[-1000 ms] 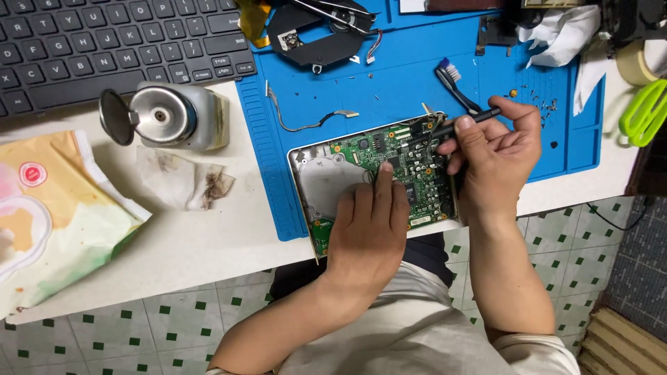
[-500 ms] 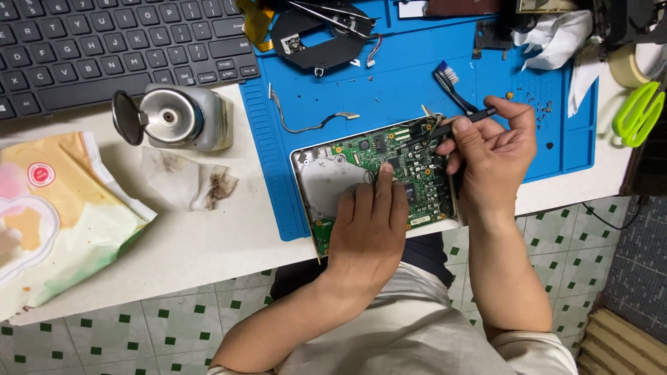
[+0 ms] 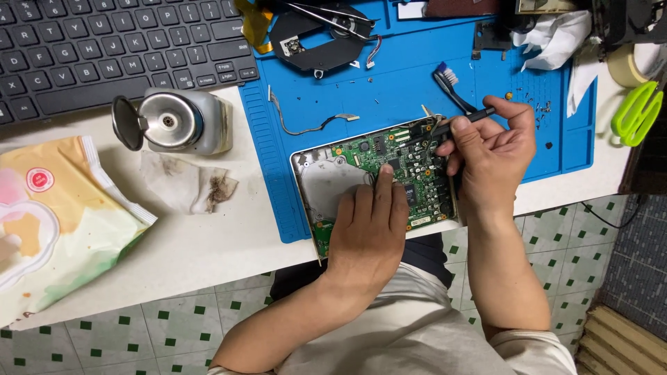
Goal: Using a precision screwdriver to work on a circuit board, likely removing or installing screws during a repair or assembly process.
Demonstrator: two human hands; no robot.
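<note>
A hard drive with a green circuit board (image 3: 417,156) facing up lies on the blue work mat (image 3: 389,90) at the desk's front edge. My left hand (image 3: 368,226) lies flat on the drive, fingers spread, pressing it down. My right hand (image 3: 490,156) grips a thin black tool (image 3: 462,119) like a pen, its tip at the board's far right corner.
A blue-bristled toothbrush (image 3: 448,80) lies on the mat just behind the tool. A metal pump dispenser (image 3: 177,121), a stained wipe (image 3: 187,184) and a wipes pack (image 3: 55,215) sit to the left. A black keyboard (image 3: 104,48), green scissors (image 3: 636,111) and loose parts (image 3: 319,35) ring the mat.
My right hand has shifted the tool slightly at the board's corner. My left hand stays pressed on the drive.
</note>
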